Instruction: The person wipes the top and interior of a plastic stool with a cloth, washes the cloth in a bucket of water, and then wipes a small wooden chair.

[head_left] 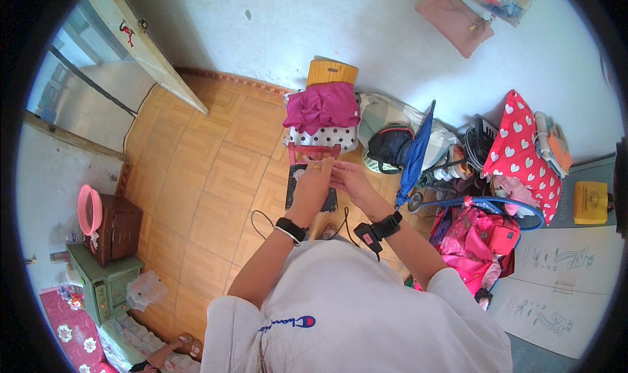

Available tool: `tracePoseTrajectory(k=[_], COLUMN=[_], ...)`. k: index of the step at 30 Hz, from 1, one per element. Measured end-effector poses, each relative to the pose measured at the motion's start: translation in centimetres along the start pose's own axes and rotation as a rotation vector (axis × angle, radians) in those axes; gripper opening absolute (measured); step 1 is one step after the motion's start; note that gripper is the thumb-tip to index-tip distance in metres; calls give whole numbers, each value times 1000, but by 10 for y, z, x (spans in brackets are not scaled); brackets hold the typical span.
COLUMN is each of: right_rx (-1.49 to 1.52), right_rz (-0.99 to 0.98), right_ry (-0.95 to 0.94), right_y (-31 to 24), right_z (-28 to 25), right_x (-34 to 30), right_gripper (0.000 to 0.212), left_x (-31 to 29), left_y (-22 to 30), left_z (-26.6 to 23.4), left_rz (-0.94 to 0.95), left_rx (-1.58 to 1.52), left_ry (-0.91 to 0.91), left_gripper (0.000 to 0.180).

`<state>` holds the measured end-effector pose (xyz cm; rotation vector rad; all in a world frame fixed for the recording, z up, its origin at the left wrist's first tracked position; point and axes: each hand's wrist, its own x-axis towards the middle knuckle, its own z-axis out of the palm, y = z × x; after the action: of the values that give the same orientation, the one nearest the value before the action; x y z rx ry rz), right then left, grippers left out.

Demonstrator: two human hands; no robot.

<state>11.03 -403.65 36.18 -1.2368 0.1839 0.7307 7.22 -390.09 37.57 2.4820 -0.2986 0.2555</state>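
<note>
My left hand (314,182) and my right hand (352,178) meet in front of my chest, fingertips together. Both are closed, and whatever lies between the fingers, if anything, is too small or hidden to name. A ring shows on a left finger. Below the hands is a small red-framed seat (294,152) with a dark surface (325,203), partly covered by them. Just beyond, a folded magenta cloth (320,108) lies on a white cloth with black dots (314,137), over a chair with a wooden backrest (332,72).
On the right stand a blue folded umbrella (418,154), a black bag (390,144), a red heart-patterned cushion (517,147), pink bags (468,245) and a grey cabinet (543,262). Leftward are an open door (157,46), a brown cabinet (119,226) and a person's feet (188,343).
</note>
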Motion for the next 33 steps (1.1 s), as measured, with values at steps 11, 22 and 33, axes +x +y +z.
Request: tracePoseTrajectory(k=[11,22,33], right_rx=[-274,-1189,-1487], right_rz=[-29,-450,-533], right_ry=[-100,-205,-173], right_y=[-59,-164,-205], right_z=[-25,-17,-25], right_x=[-12,-80,-116], right_gripper=[26,18,15], left_x=[-22,-23,-26], left_y=[-11,-32,-23], left_z=[2,31,36], left_rz=[16,79,553], left_rx=[-593,-422,36], left_ry=[30,-70,-214], left_gripper=[44,40,33])
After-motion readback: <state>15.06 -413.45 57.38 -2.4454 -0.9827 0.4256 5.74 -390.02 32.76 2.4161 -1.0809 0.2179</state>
